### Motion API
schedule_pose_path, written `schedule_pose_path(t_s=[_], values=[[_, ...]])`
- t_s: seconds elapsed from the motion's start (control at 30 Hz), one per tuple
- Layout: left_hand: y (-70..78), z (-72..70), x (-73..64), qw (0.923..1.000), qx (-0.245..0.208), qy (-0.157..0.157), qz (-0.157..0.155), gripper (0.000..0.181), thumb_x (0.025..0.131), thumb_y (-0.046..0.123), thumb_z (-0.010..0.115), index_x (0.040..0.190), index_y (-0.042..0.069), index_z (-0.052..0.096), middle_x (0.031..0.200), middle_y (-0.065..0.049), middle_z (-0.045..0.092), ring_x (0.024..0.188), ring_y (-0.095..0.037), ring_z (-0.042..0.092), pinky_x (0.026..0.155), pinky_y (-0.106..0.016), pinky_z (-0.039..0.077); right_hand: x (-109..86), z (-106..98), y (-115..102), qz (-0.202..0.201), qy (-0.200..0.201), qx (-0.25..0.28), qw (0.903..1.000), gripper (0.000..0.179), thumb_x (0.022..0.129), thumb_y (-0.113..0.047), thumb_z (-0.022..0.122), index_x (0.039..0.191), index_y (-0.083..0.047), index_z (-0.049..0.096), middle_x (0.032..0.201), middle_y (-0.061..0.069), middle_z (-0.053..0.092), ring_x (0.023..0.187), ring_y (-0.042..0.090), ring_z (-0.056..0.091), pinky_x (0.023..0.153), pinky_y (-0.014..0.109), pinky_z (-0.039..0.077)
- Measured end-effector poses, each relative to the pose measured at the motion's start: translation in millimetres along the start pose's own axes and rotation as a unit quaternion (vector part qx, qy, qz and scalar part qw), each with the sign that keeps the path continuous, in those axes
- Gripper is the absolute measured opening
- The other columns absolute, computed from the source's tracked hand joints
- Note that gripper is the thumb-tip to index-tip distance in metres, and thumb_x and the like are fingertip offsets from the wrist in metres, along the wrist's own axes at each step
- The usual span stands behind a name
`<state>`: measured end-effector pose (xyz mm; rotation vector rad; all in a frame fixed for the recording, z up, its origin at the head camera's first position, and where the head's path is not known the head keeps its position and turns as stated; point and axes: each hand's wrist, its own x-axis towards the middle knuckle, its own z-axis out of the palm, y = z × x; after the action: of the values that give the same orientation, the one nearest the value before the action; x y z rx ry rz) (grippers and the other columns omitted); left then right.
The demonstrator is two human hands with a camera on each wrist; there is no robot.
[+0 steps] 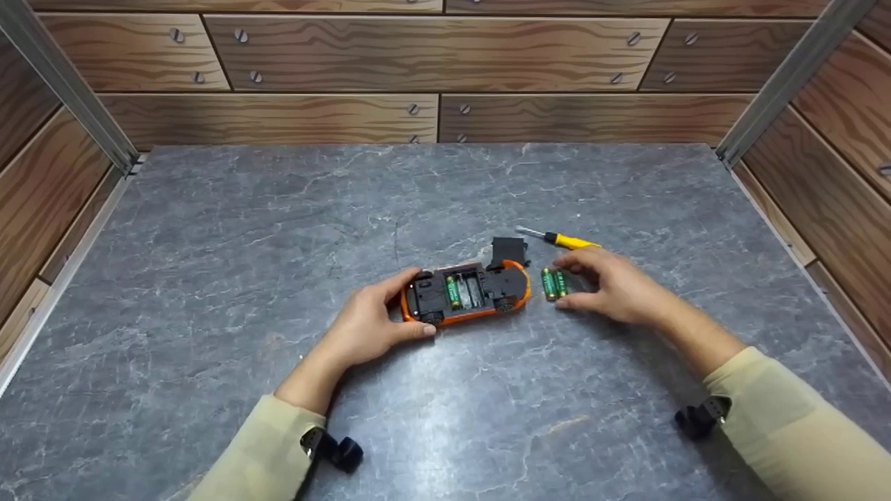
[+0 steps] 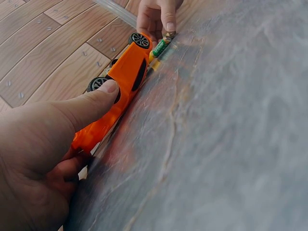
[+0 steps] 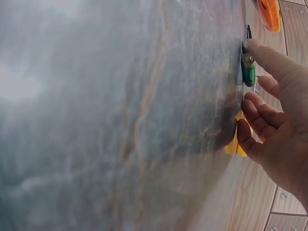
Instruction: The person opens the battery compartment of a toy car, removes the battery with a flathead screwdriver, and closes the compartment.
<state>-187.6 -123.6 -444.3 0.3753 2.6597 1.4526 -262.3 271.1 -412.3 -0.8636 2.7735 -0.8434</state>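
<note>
My left hand (image 1: 369, 316) grips the rear or front end of an orange toy car (image 1: 459, 316), thumb along its near side. The car lies wheels-up, its black underside showing an uncovered battery compartment (image 1: 474, 291). One green battery (image 1: 454, 293) sits in the leftmost slot; bare slots show beside it. To the right of the car, two loose green batteries (image 1: 549, 284) lie side by side on the table. My right hand (image 1: 612, 285) is around the right-hand loose battery (image 3: 249, 73), thumb at its near end and fingertips by its far end.
A black battery cover (image 1: 509, 250) lies just behind the car's right end. Beyond the right hand is a screwdriver (image 1: 567, 241) with a yellow handle, its tip pointing left. The grey marbled table (image 1: 278, 209) is bordered by wood-patterned panels (image 1: 445, 56).
</note>
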Motion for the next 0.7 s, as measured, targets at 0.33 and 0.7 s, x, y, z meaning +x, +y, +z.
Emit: schedule_pose_path(t_s=[0.33,0.7], values=[[0.3,-0.6,-0.3,0.9999,0.006,-0.004,-0.01,0.097,0.079,0.037,0.096,0.161,0.017,0.048,0.157,-0.007,0.055,0.142,-0.025,0.052,0.123,-0.043,0.036,0.8,-9.5,-16.1,0.016,0.006,0.011,0.9998,0.059,0.09,-0.025,0.088,0.139,-0.002,0.064,0.13,0.018,0.067,0.118,0.036,0.064,0.1,0.056,0.055],[0.8,-0.7,-0.2,1.0,0.006,0.0,0.004,0.095,0.079,0.035,0.096,0.16,0.015,0.05,0.153,-0.008,0.059,0.14,-0.023,0.053,0.121,-0.042,0.039,16.9,-9.9,-60.4,-0.066,0.031,0.004,0.9973,0.056,0.091,-0.028,0.087,0.139,-0.01,0.066,0.136,0.009,0.067,0.123,0.031,0.063,0.099,0.056,0.054]])
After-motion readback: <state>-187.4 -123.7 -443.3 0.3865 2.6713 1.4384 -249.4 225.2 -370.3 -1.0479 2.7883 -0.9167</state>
